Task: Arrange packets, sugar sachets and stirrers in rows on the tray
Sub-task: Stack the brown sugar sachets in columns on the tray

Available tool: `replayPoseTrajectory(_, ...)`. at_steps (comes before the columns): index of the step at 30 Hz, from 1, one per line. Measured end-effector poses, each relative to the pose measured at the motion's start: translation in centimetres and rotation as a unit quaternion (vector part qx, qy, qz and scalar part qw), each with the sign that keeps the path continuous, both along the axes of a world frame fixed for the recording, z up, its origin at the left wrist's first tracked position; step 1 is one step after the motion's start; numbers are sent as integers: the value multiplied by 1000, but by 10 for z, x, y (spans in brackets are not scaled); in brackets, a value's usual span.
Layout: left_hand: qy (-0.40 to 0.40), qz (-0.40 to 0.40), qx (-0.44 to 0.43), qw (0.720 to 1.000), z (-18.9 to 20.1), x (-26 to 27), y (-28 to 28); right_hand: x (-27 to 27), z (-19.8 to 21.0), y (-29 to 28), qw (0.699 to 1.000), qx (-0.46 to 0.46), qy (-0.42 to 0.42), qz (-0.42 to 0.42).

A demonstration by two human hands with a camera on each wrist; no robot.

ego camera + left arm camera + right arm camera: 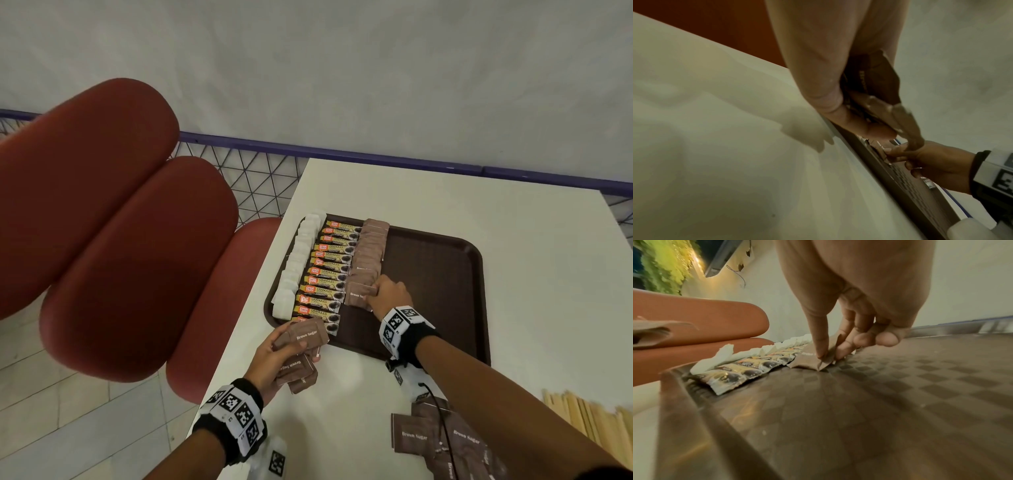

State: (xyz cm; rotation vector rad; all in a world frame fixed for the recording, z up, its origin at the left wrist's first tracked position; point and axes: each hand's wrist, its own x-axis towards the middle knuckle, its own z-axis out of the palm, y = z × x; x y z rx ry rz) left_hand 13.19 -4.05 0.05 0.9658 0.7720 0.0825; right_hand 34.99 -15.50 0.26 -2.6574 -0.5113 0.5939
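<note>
A dark brown tray (435,274) lies on the white table. On its left part run a row of white sachets (294,267), a row of coffee granule packets (325,270) and a row of brown sugar sachets (370,250). My right hand (376,291) pinches the nearest brown sugar sachet (356,296) of that row; in the right wrist view thumb and fingers (820,344) press this sachet (807,361) onto the tray (900,386). My left hand (274,356) grips a stack of brown sugar sachets (306,334) just off the tray's near-left corner, and the left wrist view shows this stack (875,81).
Several loose brown sugar sachets (428,435) lie on the table near me, under my right forearm. A pile of wooden stirrers (589,414) sits at the lower right. Red cushioned seats (120,240) stand left of the table. The tray's right half is bare.
</note>
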Motion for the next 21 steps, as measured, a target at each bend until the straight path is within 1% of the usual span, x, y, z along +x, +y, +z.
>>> replayPoseTrajectory(3, -6, -2, -2, 1000, 1, 1, -1, 0, -3, 1, 998, -23, -49, 31)
replayPoseTrajectory(5, -3, -2, 0, 1000, 0, 2, -1, -1, -4, 0, 998, -10, -64, 24)
replayPoseTrajectory(9, -2, -8, 12, 1000, 1, 4, -2, -5, 0, -4, 997, 34, -75, 7)
replayPoseTrajectory(11, 0, -17, 20, 1000, 3, 7, -3, -7, 5, -6, 996, 50, -75, 18)
replayPoseTrajectory(13, 6, -18, 27, 999, 5, 11, -4, -11, 10, -10, 995, 57, -66, 46)
replayPoseTrajectory(15, 9, -20, 31, 999, 7, 16, -7, -15, 14, -14, 993, 71, -32, 87)
replayPoseTrajectory(17, 4, -25, 32, 999, 9, 21, -11, -22, 19, -19, 986, 113, 38, 119)
replayPoseTrajectory(21, 1, -39, 23, 999, 13, 30, -19, -38, 32, -27, 953, 195, 188, 136)
